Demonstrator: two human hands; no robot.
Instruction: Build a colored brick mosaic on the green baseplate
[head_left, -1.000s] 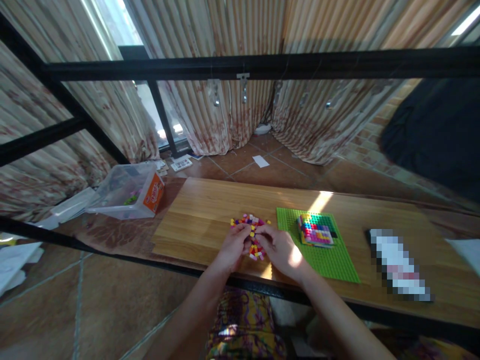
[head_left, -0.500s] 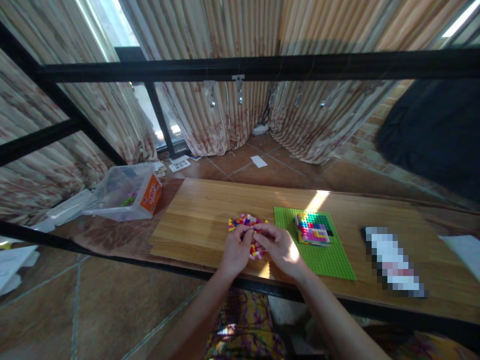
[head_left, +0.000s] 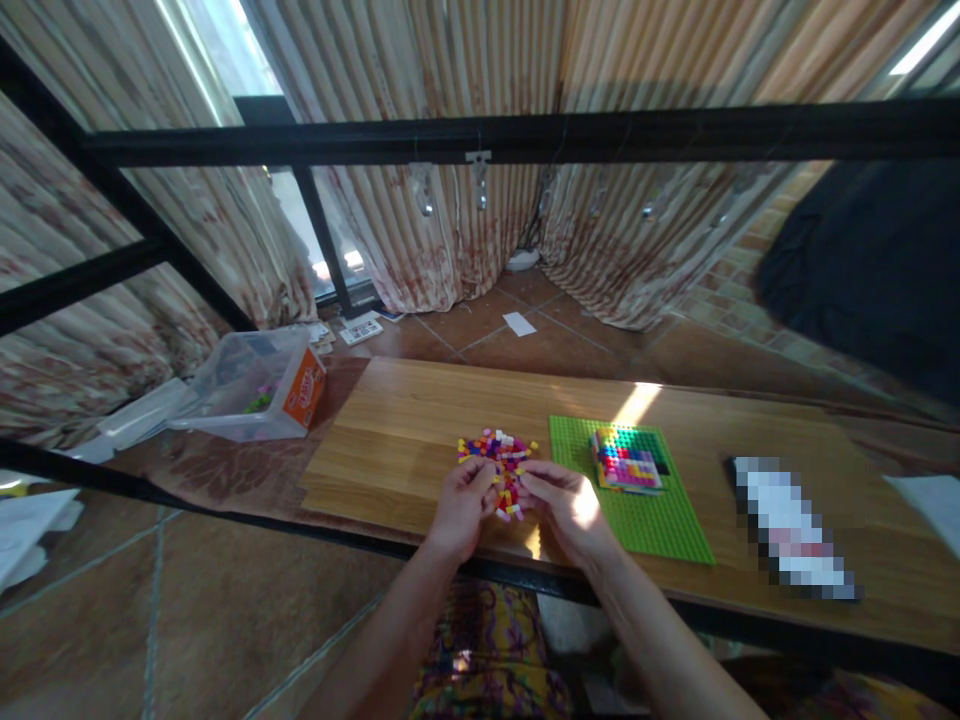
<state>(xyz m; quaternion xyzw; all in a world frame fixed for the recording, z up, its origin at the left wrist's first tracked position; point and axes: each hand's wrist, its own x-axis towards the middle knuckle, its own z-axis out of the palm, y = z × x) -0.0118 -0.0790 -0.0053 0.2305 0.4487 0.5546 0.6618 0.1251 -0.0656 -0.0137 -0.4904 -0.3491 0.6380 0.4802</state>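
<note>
Plainly, the wooden tabletop (head_left: pixel 405 420) is largest; beyond its left end, a clear bin (head_left: pixel 247 362) bears an orange label (head_left: pixel 306 388), its pale lettering too blurred to read. Next comes a green baseplate (head_left: pixel 660 525). The left hand (head_left: pixel 459 505) and right hand (head_left: pixel 566 503), slightly apart, bend their fingers inward over a pile of small bricks (head_left: pixel 502 442) on the tabletop; whether they pinch any, I cannot tell.

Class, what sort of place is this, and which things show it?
Probably a room in a home: long patterned curtains, a tiled floor, and colourful toy bricks on a wooden tabletop.
</note>
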